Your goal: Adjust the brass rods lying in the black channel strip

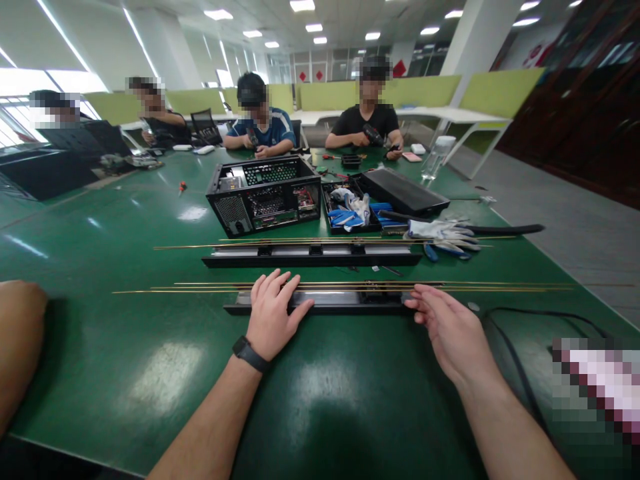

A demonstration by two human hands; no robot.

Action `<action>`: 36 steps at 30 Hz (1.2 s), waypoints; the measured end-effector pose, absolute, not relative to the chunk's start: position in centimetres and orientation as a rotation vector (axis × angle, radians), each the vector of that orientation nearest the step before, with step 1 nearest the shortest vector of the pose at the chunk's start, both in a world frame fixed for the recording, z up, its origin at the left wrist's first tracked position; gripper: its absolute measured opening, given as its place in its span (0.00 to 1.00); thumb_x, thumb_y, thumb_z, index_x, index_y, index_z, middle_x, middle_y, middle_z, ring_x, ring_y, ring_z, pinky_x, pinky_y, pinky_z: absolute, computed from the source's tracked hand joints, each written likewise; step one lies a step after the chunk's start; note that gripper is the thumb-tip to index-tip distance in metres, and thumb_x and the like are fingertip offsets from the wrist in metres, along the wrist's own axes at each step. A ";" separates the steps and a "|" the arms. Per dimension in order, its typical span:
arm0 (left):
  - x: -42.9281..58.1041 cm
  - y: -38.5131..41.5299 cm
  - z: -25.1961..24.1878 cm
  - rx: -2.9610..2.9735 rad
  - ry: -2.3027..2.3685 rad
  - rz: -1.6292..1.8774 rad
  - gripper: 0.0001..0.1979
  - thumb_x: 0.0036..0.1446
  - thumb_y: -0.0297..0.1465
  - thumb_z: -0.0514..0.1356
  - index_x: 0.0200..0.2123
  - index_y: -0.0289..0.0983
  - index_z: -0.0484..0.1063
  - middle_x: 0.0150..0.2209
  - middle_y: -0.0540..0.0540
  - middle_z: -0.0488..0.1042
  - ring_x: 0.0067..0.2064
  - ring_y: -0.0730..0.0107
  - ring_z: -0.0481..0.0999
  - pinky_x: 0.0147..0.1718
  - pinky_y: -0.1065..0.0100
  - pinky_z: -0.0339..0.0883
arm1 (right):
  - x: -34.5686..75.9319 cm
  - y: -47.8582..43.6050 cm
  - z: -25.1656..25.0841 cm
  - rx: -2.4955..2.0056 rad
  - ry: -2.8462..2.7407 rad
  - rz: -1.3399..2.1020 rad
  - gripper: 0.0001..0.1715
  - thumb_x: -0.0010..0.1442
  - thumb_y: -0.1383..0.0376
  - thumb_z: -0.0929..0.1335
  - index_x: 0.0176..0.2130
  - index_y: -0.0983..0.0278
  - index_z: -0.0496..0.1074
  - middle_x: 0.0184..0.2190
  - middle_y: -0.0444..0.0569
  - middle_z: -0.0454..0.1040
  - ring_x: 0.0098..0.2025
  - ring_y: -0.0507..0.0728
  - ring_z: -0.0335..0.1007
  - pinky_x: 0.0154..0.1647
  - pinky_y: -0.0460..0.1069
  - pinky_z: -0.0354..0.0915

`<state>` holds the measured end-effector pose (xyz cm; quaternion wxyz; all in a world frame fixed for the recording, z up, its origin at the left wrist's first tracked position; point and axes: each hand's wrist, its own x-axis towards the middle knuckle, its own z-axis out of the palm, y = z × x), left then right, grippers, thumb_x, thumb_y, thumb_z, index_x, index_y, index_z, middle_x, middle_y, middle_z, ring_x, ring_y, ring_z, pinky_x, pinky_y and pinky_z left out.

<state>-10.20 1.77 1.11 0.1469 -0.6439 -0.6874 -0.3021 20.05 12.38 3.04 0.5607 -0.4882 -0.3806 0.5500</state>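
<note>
A long black rail with a silvery inner channel lies crosswise on the green table in front of me. Thin brass-coloured rods rest along its top, reaching past both ends. A dark block sits in the channel, right of centre. My left hand, wearing a black watch, lies over the rail's left part with fingers spread. At the right end, my right hand pinches with thumb and fingertips; what it holds is too small to make out. Behind is a second rail with rods above it.
An open black computer case stands beyond the rails. Work gloves, a box of gloves and a clear bottle are to its right. Black cable curves at right. Co-workers sit opposite; another person's arm rests at left.
</note>
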 end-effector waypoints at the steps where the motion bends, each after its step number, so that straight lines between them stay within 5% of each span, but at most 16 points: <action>1: -10.2 1.8 1.1 -1.854 -1.979 -0.870 0.23 0.65 0.45 0.63 0.59 0.40 0.74 0.58 0.38 0.77 0.66 0.47 0.70 0.68 0.43 0.55 | 20.0 12.4 3.1 -1.149 -0.900 1.302 0.22 0.46 0.56 0.80 0.38 0.66 0.81 0.40 0.57 0.79 0.38 0.57 0.76 0.26 0.43 0.65; 36: -10.2 1.7 1.2 -1.856 -2.000 -0.846 0.24 0.65 0.45 0.63 0.59 0.39 0.73 0.58 0.38 0.76 0.66 0.47 0.69 0.68 0.43 0.55 | 19.7 11.7 3.3 -1.142 -0.908 1.312 0.23 0.48 0.56 0.80 0.41 0.65 0.81 0.42 0.57 0.79 0.41 0.56 0.75 0.28 0.44 0.65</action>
